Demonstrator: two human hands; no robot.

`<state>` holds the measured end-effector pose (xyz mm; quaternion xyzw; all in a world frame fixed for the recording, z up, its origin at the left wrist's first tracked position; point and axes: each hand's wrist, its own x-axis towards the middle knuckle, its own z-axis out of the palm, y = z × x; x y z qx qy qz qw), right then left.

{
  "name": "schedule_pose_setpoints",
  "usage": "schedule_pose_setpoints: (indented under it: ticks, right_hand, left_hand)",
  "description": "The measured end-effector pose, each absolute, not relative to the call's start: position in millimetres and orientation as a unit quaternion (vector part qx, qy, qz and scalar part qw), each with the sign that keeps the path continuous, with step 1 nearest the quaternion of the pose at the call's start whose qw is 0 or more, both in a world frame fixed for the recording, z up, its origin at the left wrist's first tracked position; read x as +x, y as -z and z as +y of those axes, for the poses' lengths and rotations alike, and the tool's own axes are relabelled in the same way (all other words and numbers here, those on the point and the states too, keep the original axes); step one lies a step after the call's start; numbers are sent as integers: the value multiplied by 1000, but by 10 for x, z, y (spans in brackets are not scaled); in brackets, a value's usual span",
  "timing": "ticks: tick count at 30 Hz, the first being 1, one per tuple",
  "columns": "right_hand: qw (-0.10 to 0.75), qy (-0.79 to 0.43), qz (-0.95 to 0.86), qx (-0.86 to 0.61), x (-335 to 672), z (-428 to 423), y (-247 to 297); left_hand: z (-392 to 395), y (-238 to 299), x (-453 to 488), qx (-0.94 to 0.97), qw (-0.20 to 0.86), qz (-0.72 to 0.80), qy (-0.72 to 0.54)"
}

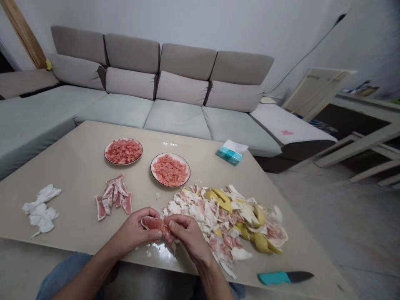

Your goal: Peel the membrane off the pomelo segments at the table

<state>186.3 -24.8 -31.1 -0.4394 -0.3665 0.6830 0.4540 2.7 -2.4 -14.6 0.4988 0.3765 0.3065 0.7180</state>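
Note:
Between my two hands, above the table's front edge, is a pink pomelo segment [153,223] with some white membrane along its upper rim. My left hand [137,228] is closed on its left end, thumb in front. My right hand [185,233] pinches the right end, where the flesh looks torn and loose. Just beyond my left hand lies a small pile of pomelo segments [115,196] in their white skins. To the right of my right hand spreads a heap of white and yellow pomelo peel [218,216].
Two plates hold pink pulp pieces, the left plate [106,155] and the nearer plate [188,168]. Crumpled tissues [42,210] lie at left. A tissue box [229,155] stands at back right. A knife [286,277] with a teal handle lies near the front right edge. Behind is a grey sofa [175,116].

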Motion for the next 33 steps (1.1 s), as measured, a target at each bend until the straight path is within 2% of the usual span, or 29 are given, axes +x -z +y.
schedule_pose_setpoints:
  ticks: [5,12,17,25,33]
  right_hand:
    - [462,-664,-385,-445,1840,-258,263]
    - [454,-567,-483,-489,1850,-278,182]
    - [444,-612,-454,-472,1877,-256,217]
    - [481,-653,-382,-443,1853,-254,305]
    - [463,-543,-521,-468,1851,-262,241]
  left_hand:
    - [-6,174,14,498,711,385,-314]
    - [-14,165,27,512,686,410,-315]
    - [-13,163,33,496,708,397,-309]
    - [-8,114,27,474,728,378,-320]
    - [-16,140,16,495,723,373,-307]
